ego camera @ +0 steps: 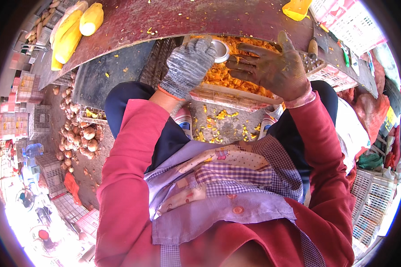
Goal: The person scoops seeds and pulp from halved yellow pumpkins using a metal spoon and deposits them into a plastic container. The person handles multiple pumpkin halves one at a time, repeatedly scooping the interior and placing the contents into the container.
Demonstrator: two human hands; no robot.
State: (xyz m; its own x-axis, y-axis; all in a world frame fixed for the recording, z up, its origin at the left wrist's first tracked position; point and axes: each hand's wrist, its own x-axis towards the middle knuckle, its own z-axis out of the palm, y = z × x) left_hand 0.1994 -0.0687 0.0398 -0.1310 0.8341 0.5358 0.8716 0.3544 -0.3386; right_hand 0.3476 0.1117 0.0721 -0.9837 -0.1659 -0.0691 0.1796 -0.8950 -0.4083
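My left hand (pixel 191 65), in a grey knitted glove, has its fingers curled at the left side of a round metal ring or tin (pixel 220 51) and appears to grip it. My right hand (pixel 270 66), in a stained glove, is spread with its fingers apart and holds nothing. Both hands are over a plastic crate (pixel 230 96) filled with orange pulp and peel scraps (pixel 220 75), below the edge of a dark red tabletop (pixel 200 16). Peeled yellow squashes (pixel 68 36) lie at the table's left end.
A wooden-handled tool (pixel 312 48) and a yellow piece (pixel 295 9) lie on the table's right side. Onions (pixel 77 137) lie on the floor at left. Scraps (pixel 222 115) litter the ground between my feet. Crates (pixel 371 200) stand at right.
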